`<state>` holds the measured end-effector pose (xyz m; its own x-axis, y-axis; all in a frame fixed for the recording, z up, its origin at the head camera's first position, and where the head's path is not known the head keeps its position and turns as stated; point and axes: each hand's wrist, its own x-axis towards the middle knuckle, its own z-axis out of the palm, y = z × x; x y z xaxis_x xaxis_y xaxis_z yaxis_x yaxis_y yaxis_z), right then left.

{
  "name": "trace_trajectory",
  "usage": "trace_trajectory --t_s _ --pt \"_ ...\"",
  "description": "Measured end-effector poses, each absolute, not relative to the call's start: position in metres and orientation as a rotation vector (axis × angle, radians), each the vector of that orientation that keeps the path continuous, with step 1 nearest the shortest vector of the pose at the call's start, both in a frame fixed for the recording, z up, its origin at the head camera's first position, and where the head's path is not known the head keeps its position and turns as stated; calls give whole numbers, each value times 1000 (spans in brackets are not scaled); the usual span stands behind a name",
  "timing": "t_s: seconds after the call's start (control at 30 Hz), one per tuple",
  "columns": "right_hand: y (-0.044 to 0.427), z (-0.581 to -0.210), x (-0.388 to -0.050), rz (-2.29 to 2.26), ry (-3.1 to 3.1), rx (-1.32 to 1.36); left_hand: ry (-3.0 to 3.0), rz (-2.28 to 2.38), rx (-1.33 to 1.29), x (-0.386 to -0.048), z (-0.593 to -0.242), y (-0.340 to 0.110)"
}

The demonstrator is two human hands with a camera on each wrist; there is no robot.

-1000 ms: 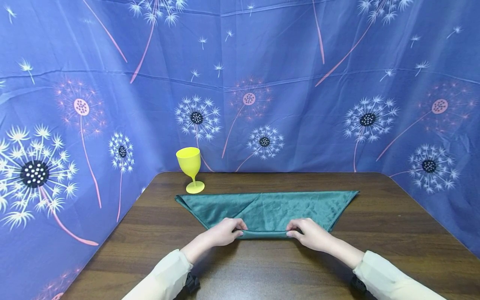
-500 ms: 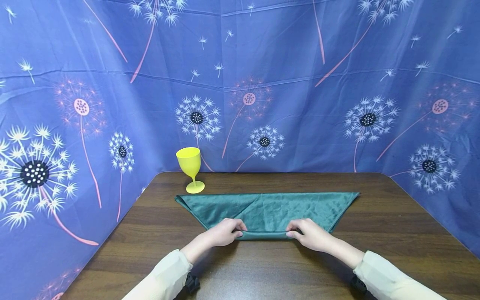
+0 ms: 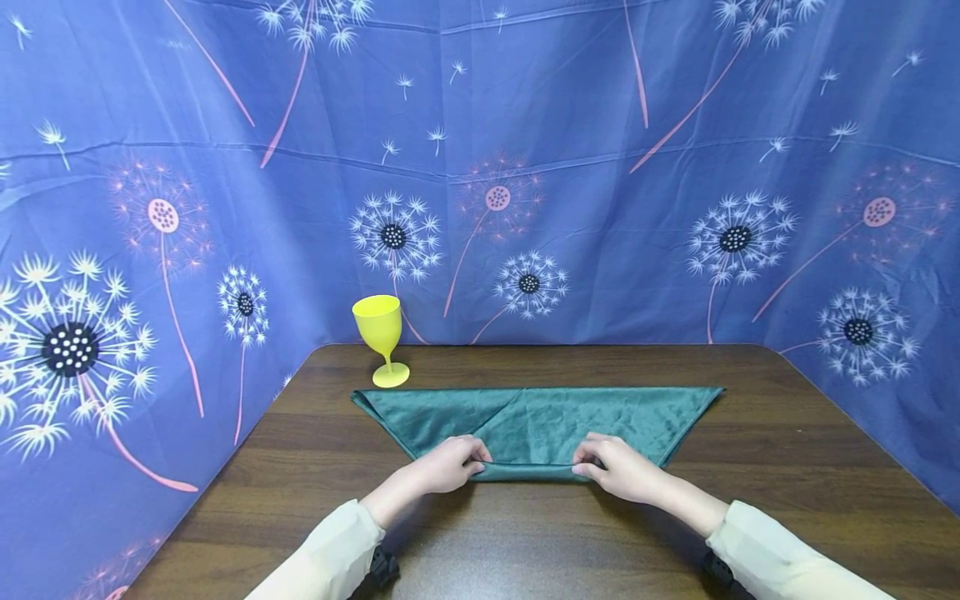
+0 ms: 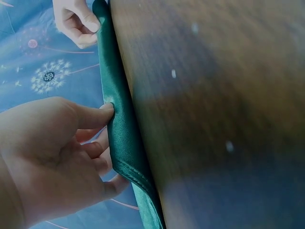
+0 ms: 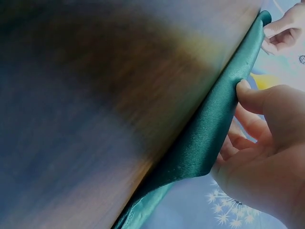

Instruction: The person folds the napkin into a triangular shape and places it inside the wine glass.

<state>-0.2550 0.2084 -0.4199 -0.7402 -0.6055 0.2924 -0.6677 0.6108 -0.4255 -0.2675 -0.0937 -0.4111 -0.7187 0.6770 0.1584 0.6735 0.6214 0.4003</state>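
A dark green satin napkin (image 3: 540,417) lies on the table, its long straight edge at the far side and its sides slanting inward toward me. The near edge is turned up into a narrow, rounded fold, seen closely in the left wrist view as a green roll (image 4: 125,138). My left hand (image 3: 447,464) pinches this fold near its left end, thumb on the near side. At the other end my right hand (image 3: 618,468) pinches it the same way, and in the right wrist view its thumb (image 5: 248,95) presses on the cloth. The fingertips behind the fold are partly hidden.
Behind the napkin's left corner stands a yellow goblet (image 3: 378,329), upright near the back left of the brown wooden table (image 3: 525,542). A blue curtain (image 3: 600,208) with dandelion prints hangs round the back and sides.
The napkin has slid very slightly toward me, with its far edge and right corner a little lower in view. Both hands keep their pinch and have hardly moved.
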Motion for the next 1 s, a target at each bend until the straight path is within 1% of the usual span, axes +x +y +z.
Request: trace_trajectory --t_s 0.33,0.47,0.73,1.0 --pt "209 -420 -255 748 -2724 1079 2825 780 1162 -267 -413 -95" --pt "209 -419 -255 749 -2736 1056 2830 749 1157 -269 -414 -95" --pt "209 -418 -255 774 -2764 1007 2885 651 1188 -269 -413 -97" --pt "209 -419 -255 809 -2756 1005 2803 771 1279 -272 -414 -99"
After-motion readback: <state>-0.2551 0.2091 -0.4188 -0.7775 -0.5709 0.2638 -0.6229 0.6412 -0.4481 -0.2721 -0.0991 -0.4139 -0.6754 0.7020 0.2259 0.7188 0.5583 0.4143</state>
